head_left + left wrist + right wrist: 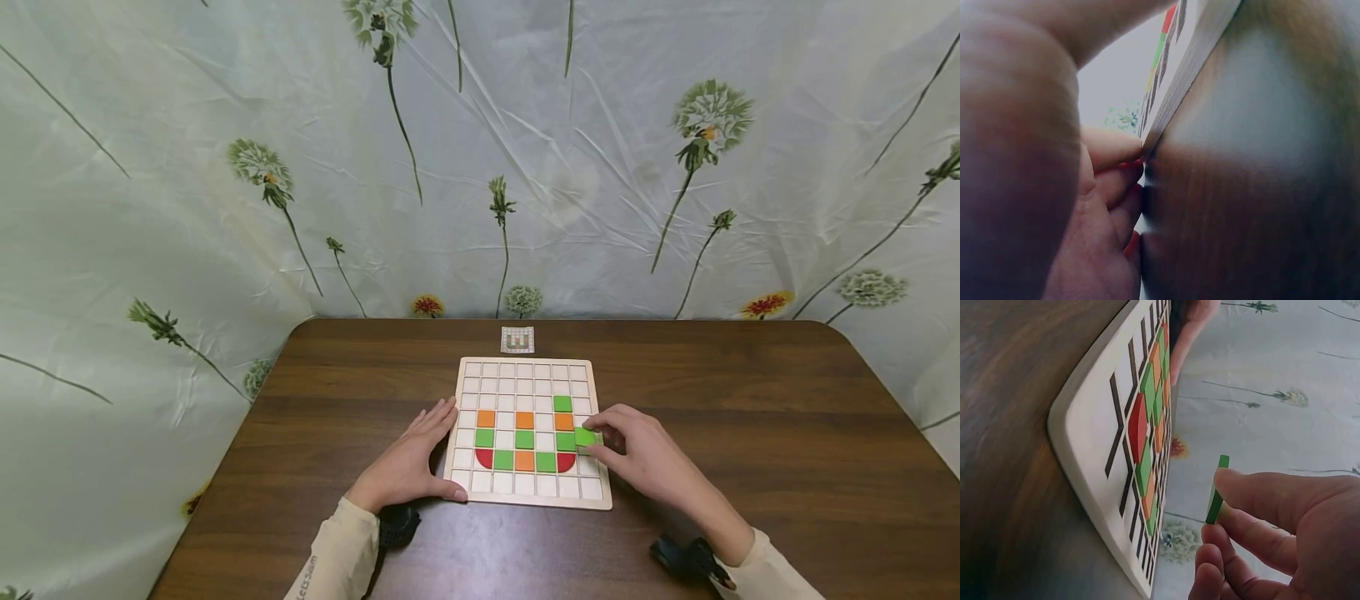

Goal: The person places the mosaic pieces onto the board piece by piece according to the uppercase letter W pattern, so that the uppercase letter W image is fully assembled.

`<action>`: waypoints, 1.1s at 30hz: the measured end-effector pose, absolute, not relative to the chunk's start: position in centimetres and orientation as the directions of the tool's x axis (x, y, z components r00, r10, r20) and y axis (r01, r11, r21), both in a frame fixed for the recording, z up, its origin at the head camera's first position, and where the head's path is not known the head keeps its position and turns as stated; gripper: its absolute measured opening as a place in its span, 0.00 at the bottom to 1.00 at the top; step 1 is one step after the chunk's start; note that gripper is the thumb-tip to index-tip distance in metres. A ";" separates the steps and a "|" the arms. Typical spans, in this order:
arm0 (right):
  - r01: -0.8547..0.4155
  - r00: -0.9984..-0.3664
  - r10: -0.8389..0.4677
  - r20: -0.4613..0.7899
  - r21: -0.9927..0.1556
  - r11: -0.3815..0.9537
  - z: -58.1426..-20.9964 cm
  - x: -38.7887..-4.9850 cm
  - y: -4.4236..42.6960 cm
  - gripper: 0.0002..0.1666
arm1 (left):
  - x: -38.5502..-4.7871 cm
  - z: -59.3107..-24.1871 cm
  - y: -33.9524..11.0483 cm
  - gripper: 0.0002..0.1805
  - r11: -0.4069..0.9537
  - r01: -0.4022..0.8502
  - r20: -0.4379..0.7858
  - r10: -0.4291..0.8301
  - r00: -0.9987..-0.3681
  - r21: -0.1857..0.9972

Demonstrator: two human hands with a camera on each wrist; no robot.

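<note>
A square wooden grid board [568, 487] lies flat on the table. My right hand [637, 446] pinches a green square tile [585, 437] between thumb and fingers over the board's right side. In the right wrist view that tile [1215, 505] is seen edge-on, held apart from the board. My left hand [408, 462] rests at the board's left edge, thumb near the lower corner and fingers stretched along the side. Set in the grid are several green and orange squares, such as an orange tile [524, 461], and two red rounded-corner tiles, one red tile [483, 458] at left.
A small pattern card [517, 340] with a printed grid lies behind the board, by the table's far edge. The brown wooden table [360, 375] meets a pale curtain [600, 183] with dandelion prints. Black wrist devices sit on both of my wrists.
</note>
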State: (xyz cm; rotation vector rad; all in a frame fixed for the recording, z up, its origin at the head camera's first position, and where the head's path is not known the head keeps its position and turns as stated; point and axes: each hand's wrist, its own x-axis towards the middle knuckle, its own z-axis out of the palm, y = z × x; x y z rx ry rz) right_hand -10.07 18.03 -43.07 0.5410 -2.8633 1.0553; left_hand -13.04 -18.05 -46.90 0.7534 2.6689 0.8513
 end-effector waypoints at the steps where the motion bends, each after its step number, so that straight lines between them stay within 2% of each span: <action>1: -0.341 -0.936 -0.313 0.160 -0.625 0.702 -43.1 -10.2 17.9 0.14 | -13.0 -46.9 -18.0 0.71 0.697 0.402 -0.068 0.541 -0.838 0.594; 19: -0.331 -0.935 -0.329 0.129 -0.645 0.688 -43.6 -12.1 14.2 0.12 | -13.0 -47.0 -18.1 0.71 0.699 0.401 -0.070 0.540 -0.839 0.592; 24: -0.363 -0.926 -0.343 0.160 -0.631 0.685 -43.7 -12.7 13.3 0.12 | -12.9 -46.9 -18.0 0.71 0.702 0.397 -0.072 0.536 -0.841 0.591; 33: -0.358 -0.924 -0.350 0.154 -0.669 0.651 -43.7 -13.7 11.8 0.11 | -12.9 -46.7 -18.0 0.71 0.713 0.389 -0.089 0.533 -0.842 0.583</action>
